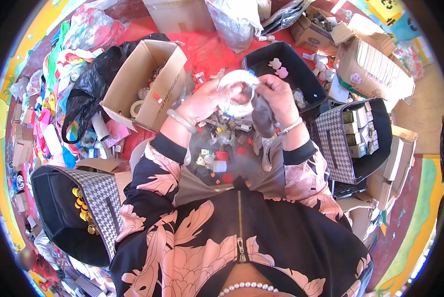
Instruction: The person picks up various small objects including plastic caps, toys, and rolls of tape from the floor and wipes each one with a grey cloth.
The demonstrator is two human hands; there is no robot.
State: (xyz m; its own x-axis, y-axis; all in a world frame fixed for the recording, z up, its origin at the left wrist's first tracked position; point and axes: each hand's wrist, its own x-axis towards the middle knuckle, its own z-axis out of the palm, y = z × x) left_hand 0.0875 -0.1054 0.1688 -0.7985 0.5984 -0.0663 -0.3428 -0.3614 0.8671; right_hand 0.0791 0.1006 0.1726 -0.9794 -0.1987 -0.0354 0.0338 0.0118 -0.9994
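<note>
A white ring, perhaps a roll of tape, is held up in front of me between both hands, with its hole facing me. My left hand grips its left side, and some fingertips show through the hole. At the right edge, my right hand has its thumb and fingers pinched together; whether a loose end is between them is too small to tell. Below the hands, a pile of small boxes, bottles and clear plastic bits lies on the red sheet, between my legs.
An open cardboard box stands to the left, with a tape roll inside. A black bin holds pink pieces ahead right. Houndstooth bins stand at right and lower left. Bags and loose goods heap at far left.
</note>
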